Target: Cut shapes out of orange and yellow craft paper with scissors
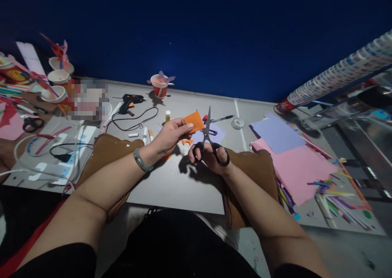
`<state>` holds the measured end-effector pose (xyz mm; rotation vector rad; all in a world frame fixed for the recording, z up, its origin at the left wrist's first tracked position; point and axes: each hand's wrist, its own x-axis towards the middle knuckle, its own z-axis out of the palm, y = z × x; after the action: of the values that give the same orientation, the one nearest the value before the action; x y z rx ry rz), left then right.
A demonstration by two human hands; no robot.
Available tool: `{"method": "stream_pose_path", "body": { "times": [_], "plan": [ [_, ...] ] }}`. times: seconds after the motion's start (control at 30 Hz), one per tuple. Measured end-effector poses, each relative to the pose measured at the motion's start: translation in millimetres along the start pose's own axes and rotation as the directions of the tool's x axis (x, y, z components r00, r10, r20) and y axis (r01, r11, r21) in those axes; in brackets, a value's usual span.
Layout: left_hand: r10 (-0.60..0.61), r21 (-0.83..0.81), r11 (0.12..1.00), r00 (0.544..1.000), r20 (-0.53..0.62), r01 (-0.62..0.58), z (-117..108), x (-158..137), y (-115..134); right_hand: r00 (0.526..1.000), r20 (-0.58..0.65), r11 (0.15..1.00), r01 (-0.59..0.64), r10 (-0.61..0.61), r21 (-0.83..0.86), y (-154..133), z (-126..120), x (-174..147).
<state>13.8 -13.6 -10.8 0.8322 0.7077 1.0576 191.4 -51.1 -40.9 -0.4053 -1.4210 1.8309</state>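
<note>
Between the thumb and fingers of my left hand (171, 136) is a small piece of orange paper (194, 121), raised over the table. My right hand (211, 159) has its fingers through the black handles of a pair of scissors (209, 127). The blades point up and away, close to the right edge of the orange paper; whether they touch it I cannot tell. Below lies an orange paper scrap (187, 142). A sheet of light purple paper (217, 134) and a black pen (222, 118) are behind the scissors.
A glue gun (130, 102) with a looping cord lies back left, near a decorated paper cup (160, 86). Tape (237, 123) sits right of centre. Pink paper (306, 167) and a long stack of cups (337, 72) occupy the right. Brown cushions (107, 153) lie under my forearms.
</note>
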Motion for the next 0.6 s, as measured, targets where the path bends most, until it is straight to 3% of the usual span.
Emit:
{"method": "stream_pose_path", "body": {
  "times": [0.6],
  "plan": [
    [-0.025,-0.016,1.0,1.0,-0.014,0.025,-0.7,0.9,-0.2,0.999,-0.037,0.998,0.032,-0.034,-0.052,2.0,-1.2,0.1]
  ]
}}
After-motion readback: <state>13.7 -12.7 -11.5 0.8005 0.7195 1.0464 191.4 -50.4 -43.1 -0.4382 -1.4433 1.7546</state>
